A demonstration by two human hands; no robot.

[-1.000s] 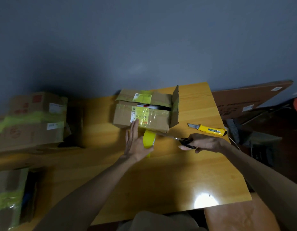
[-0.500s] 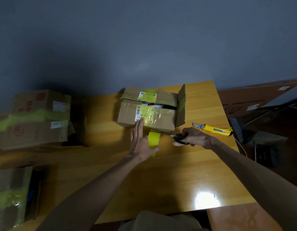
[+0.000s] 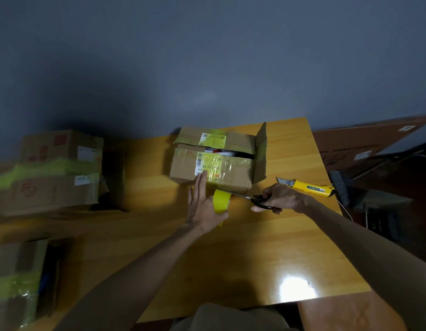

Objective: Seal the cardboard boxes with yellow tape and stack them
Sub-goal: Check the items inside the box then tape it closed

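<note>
On the orange-brown wooden table (image 3: 267,254), near its far edge, sits the brown cardboard box (image 3: 233,173), its top flaps ajar and one side flap upright, old clear and yellow tape across its labels. Just in front stands the yellow tape roll (image 3: 222,199) on edge. The left hand (image 3: 202,209) keeps its fingers straight and together, tips touching the box front, while the thumb crosses the roll's lower part and pinches it. The right hand (image 3: 284,198) is curled round the black-handled scissors (image 3: 261,202), blades pointing left toward the roll.

A yellow utility knife (image 3: 308,188) lies just behind the right hand, blade out. Two taped cardboard boxes (image 3: 56,173) are stacked at the left. A large flat brown cardboard sheet (image 3: 364,144) leans at the right, beyond the table.

Whether the scissor blades are parted is too fine to tell. Another taped box (image 3: 16,283) at lower left is blurred and cut off by the frame. The left hand hides the roll's near side.
</note>
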